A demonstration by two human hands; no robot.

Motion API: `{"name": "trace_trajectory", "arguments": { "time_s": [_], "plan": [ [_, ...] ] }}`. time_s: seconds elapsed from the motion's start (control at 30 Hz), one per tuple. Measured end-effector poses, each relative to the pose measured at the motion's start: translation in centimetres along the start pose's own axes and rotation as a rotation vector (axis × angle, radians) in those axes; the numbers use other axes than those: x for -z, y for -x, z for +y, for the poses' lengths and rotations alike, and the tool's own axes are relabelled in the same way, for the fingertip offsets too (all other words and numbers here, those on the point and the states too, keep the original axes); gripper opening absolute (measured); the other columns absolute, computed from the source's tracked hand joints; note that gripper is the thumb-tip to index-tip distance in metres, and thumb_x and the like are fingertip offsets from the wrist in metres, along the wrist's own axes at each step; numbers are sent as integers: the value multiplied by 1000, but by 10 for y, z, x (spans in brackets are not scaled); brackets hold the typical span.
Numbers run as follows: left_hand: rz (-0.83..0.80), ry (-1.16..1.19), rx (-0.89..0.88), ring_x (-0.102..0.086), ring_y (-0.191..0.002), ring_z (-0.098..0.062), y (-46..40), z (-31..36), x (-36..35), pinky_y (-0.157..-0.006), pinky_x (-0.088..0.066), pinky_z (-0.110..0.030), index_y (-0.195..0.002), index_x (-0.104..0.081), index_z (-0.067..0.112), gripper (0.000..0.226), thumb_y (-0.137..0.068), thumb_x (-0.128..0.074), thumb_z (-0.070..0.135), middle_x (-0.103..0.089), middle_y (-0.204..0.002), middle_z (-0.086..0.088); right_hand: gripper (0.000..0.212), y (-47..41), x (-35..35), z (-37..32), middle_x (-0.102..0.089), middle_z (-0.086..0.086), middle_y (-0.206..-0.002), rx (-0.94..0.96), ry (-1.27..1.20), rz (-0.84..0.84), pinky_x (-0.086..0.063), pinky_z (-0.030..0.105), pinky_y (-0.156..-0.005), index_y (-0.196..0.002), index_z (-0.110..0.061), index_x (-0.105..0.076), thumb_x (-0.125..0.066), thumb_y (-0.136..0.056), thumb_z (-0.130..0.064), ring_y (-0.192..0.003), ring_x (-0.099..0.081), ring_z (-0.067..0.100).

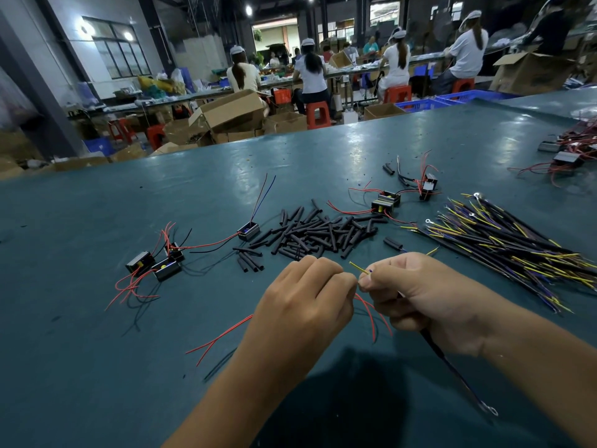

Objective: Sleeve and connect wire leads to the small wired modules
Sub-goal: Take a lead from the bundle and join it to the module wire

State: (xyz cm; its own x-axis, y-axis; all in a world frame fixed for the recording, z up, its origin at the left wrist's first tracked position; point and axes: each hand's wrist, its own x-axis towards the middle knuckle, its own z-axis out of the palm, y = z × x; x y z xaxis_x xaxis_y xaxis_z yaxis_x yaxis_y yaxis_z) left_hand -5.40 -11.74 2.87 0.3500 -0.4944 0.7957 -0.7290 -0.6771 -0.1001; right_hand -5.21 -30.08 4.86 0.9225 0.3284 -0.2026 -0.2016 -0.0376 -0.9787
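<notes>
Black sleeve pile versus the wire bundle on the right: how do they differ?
The black sleeve pile is short, plain black tubes heaped mid-table; the wire bundle is long leads fanned out at the right, showing yellow and purple wires, some with ring terminals. Both lie loose on the green table, untouched.

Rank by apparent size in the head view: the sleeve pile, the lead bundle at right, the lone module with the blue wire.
1. lead bundle, largest spread.
2. sleeve pile, somewhat smaller, though the bundle's near end lies closer to the camera.
3. lone module, clearly smallest.
</notes>
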Motion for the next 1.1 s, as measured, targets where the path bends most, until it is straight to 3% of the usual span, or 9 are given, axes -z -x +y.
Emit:
{"name": "trace_trajectory", "arguments": {
  "time_s": [0.13, 0.33, 0.43, 0.5, 0.6, 0.8, 0.9, 1.0, 1.1],
  "plan": [
    [-4, 121, 97, -60, -70, -25, -1, 4, -3, -64, -51, -36, -81, -70, 3, 14, -92, -61, 4, -64, -80, -6, 36, 0, 0, 0, -20, -4, -57, 27, 4, 2, -15, 16, -36, -67, -23, -32, -56, -90, -9, -46, -14, 9],
    [-116, 591, 614, -55, -60, -3, -3, 9, 0, -59, -45, -17, -81, -71, 17, 9, -87, -67, 14, -61, -68, 13, 23, -1, -2, 5, -38, -6, -47, 275, 148, 117, -24, 16, -39, -66, -10, -58, -61, -87, -2, -41, -27, 7],
    [-225, 989, 950, -48, -56, -10, -6, 6, 6, -56, -42, -20, -75, -71, 13, 18, -91, -69, 4, -59, -62, 6, 17, 0, 0, 6, -47, -4, -53, 503, 414, 172, -31, 22, -48, -70, -12, -62, -68, -86, -9, -51, -36, 7],
    [-358, 1344, 1155, -46, -55, -11, -9, 2, 13, -55, -44, -21, -76, -71, 8, 13, -89, -71, 6, -56, -64, -2, 12, 3, 1, 7, -47, 2, -56, 602, 544, 157, -32, 21, -48, -72, -17, -61, -67, -82, -16, -52, -35, 5],
    [-498, 1601, 1312, -46, -51, -9, -10, -3, 19, -54, -46, -22, -76, -70, 11, 9, -85, -71, 9, -56, -67, -2, 8, 5, 1, 8, -47, 3, -56, 654, 585, 119, -31, 17, -48, -74, -20, -60, -65, -80, -16, -50, -34, 2],
    [-607, 1645, 1398, -46, -49, -8, -11, -8, 22, -50, -46, -22, -77, -66, 12, 3, -75, -67, 13, -56, -66, -2, 6, 4, -5, 10, -50, 12, -60, 628, 529, 92, -33, 33, -49, -75, -20, -60, -63, -80, -19, -53, -37, 10],
    [-596, 1656, 1376, -48, -50, -9, -10, -8, 22, -53, -48, -23, -72, -71, 14, 6, -77, -68, 15, -57, -67, -2, 9, 4, -4, 9, -49, 0, -57, 616, 488, 89, -33, 25, -49, -73, -16, -61, -64, -81, -19, -53, -39, 6],
    [-476, 1511, 1309, -51, -53, -11, -8, -8, 18, -56, -50, -22, -75, -75, 12, 11, -85, -70, 8, -61, -70, -6, 18, 1, -3, 8, -48, -11, -55, 564, 410, 102, -32, 15, -49, -71, -10, -61, -68, -87, -5, -51, -37, 2],
    [-294, 1204, 1132, -55, -55, -12, -4, -10, 15, -56, -49, -19, -75, -76, 16, 19, -89, -69, 5, -64, -68, -6, 22, -2, 0, 5, -42, -12, -50, 462, 297, 159, -27, 14, -44, -69, -10, -60, -65, -89, -2, -45, -31, 3]
  ]
}}
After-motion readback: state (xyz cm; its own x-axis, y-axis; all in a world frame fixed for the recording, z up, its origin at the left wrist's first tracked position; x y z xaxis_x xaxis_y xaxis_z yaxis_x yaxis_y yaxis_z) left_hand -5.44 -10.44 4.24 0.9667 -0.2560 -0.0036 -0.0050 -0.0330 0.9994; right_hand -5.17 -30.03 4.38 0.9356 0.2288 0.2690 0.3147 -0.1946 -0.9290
